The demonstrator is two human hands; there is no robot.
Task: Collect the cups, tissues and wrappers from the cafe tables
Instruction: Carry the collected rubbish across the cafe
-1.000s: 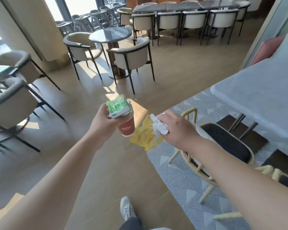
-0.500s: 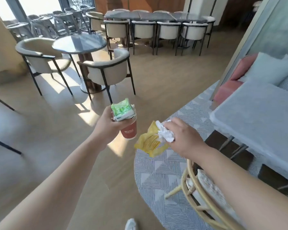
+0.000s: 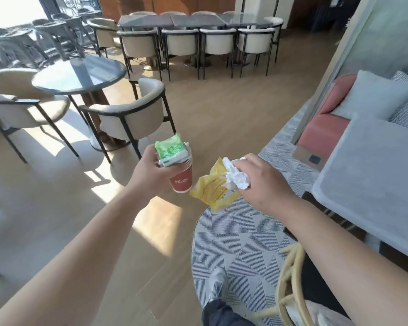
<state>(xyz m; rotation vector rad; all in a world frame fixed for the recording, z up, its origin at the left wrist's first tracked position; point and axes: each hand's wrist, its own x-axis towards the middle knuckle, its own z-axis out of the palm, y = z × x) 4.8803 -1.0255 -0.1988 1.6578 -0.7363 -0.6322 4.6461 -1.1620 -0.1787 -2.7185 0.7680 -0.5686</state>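
**Both hands loaded, standing at the rug edge**

Landmark = red cup (image 3: 182, 177).

- Far left of the cup, further off: round table (image 3: 79, 75) with two cream chairs; the nearer chair (image 3: 130, 116) sits just up-left of the cup.
- Left hand (image 3: 151, 170): fingers wrapped round the cup from its left side, thumb up near the rim. Cup roughly upright, slightly tilted, held over the wood floor (image 3: 222, 118).
- Green wrapper (image 3: 171, 149): stuffed in the cup mouth, sticking out above the rim, touching the thumb side of the grip.
- Just right of the cup, nearly touching: yellow wrapper (image 3: 210, 188), hanging below the right hand (image 3: 262, 182).
- Right hand: fingers curled, clamping a crumpled white tissue (image 3: 236, 177) and the top of the yellow wrapper together. Tissue bulges out on the thumb side; wrapper droops past it.
- Below and right of the cup: patterned rug (image 3: 236, 234), one shoe (image 3: 217, 283) on it.
- Far right of the cup: grey table (image 3: 375, 182), pink sofa (image 3: 325, 130) behind.
- Behind the cup, far back: long table (image 3: 196, 20) lined with chairs.
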